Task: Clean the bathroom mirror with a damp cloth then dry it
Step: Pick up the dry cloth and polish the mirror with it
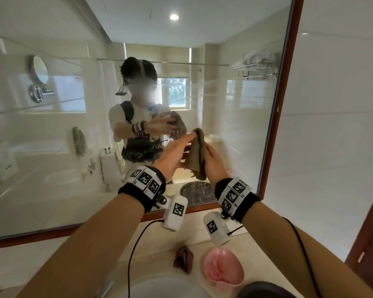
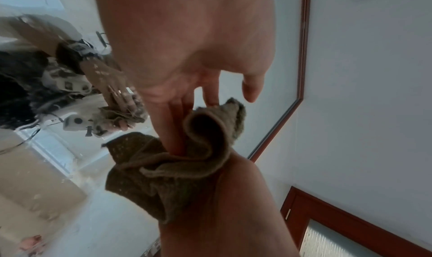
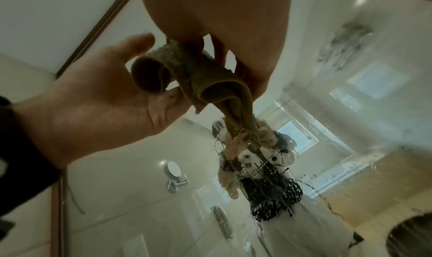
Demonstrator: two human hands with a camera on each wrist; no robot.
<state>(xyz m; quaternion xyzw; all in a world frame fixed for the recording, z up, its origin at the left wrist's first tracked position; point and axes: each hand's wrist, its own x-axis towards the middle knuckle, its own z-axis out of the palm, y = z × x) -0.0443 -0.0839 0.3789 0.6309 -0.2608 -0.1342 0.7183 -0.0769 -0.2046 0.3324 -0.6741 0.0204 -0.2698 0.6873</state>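
An olive-brown cloth [image 1: 196, 155] hangs bunched between both hands in front of the wood-framed mirror [image 1: 52, 125]. My right hand [image 1: 211, 157] pinches its right side, and in the right wrist view the right hand [image 3: 219, 52] grips the folded cloth [image 3: 210, 87] from above. My left hand [image 1: 182, 145] lies against the cloth's left side with straight fingers, thumb apart. In the left wrist view the left hand [image 2: 210, 98] has its fingers slid into the cloth's folds [image 2: 177, 168]. Water streaks and drops cover the lower part of the mirror glass [image 3: 268, 196].
On the pale counter [image 1: 52, 254] below lie a dark brown rag [image 1: 183, 258] and a pink bowl [image 1: 223, 268], beside the white sink [image 1: 159, 287]. A dark round object [image 1: 263, 292] sits at the bottom edge. A white tiled wall and a brown door frame [image 1: 370, 233] stand right.
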